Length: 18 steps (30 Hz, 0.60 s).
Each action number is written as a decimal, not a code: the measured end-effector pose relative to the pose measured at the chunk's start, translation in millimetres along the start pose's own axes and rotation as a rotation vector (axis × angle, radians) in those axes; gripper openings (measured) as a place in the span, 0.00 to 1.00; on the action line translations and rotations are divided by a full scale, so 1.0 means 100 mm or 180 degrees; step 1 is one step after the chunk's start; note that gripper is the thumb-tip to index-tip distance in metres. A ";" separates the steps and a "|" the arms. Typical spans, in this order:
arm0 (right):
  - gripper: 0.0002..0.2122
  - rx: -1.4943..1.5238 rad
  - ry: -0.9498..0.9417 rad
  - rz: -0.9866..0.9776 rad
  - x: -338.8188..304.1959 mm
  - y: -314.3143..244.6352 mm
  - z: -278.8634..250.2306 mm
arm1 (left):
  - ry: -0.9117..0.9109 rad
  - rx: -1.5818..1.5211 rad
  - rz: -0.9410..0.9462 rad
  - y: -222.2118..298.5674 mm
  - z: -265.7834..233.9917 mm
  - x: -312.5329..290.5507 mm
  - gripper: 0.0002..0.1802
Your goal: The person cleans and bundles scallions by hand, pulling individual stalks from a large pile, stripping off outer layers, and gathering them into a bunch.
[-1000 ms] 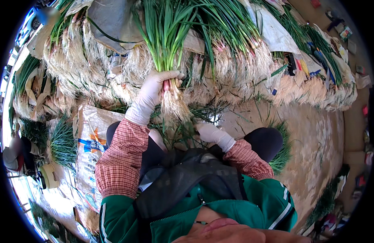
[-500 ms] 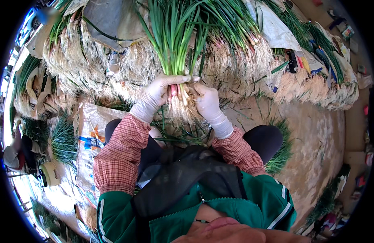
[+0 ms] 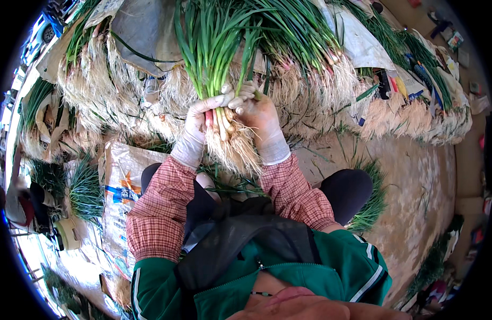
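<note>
In front of me a bunch of spring onions [image 3: 209, 69] stands upright, its green leaves pointing away and its pink and pale bulbs [image 3: 222, 121] and long fibrous roots [image 3: 233, 152] hanging toward me. My gloved left hand [image 3: 197, 121] is closed round the left side of the stems, thumb across the front just above the bulbs. On the other side my gloved right hand [image 3: 263, 118] curls its fingers against the stems, and its fingertips meet my left thumb. Whether a thin strip lies between the right fingers cannot be made out.
A long heap of rooted spring onions [image 3: 326, 80] runs across the far side, partly under pale sheets [image 3: 363, 37]. Loose leaves [image 3: 235, 184] lie between my knees. More greens lie beside my right knee [image 3: 369, 197] and by a printed sack [image 3: 120, 176] at left.
The bunch has shifted a little to the left. My right hand has moved left and up, turned, and drawn in against the stems; my left hand has slid slightly left with the bunch.
</note>
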State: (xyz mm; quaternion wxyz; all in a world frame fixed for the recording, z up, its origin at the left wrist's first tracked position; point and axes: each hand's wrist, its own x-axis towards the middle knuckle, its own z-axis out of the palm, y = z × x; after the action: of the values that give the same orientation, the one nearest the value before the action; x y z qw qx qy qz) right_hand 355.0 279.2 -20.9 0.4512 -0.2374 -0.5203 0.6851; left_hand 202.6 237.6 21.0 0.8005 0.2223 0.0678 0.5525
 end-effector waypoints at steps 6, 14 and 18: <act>0.11 -0.4238 -0.0602 0.0340 -0.23 -0.02 -0.39 | 0.0371 0.0798 0.0192 0.24 0.01 -0.05 0.19; 0.11 -0.4017 0.1123 0.1097 0.28 -0.91 -0.75 | 0.0586 0.0486 -0.0374 0.06 -0.15 0.11 0.25; 0.07 -0.2239 0.0903 0.0877 -0.23 -0.82 -0.38 | 0.0819 0.0506 -0.0258 -0.03 -0.10 0.12 0.16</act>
State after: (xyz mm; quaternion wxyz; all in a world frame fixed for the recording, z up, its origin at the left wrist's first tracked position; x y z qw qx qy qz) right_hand 426.7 282.9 38.5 0.3137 -0.5371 -0.6189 0.4798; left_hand 206.4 250.2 12.3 0.7867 0.2094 0.2222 0.5365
